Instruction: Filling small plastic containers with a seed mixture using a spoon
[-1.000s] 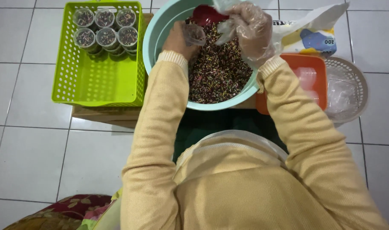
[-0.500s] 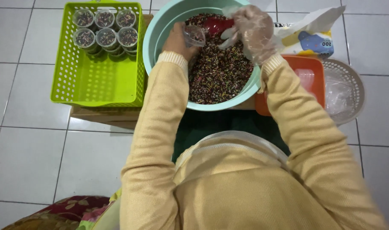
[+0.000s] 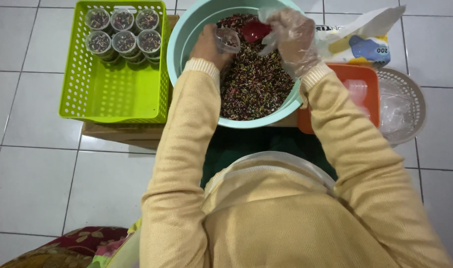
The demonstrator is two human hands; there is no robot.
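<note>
A pale teal bowl (image 3: pixel 184 34) holds a heap of dark mixed sprinkles (image 3: pixel 253 89). Over it my left hand (image 3: pixel 206 45) grips a small clear plastic cup (image 3: pixel 229 39) that has some sprinkles inside. My right hand (image 3: pixel 292 37), in a clear plastic glove, holds a red scoop (image 3: pixel 255 31) just right of the cup's mouth, above the sprinkles. Both yellow sleeves reach in from below.
A lime green basket (image 3: pixel 114 92) at left holds several filled, lidded cups (image 3: pixel 122 37) in its far end. At right sit an orange tray (image 3: pixel 368 82) with clear cups, a round white mesh basket (image 3: pixel 410 97), and a white, yellow and blue bag (image 3: pixel 360 42). White floor tiles lie all round.
The red scoop has come down from the bowl's far rim to the cup's mouth. The cup now shows sprinkles inside. My view has shifted slightly lower.
</note>
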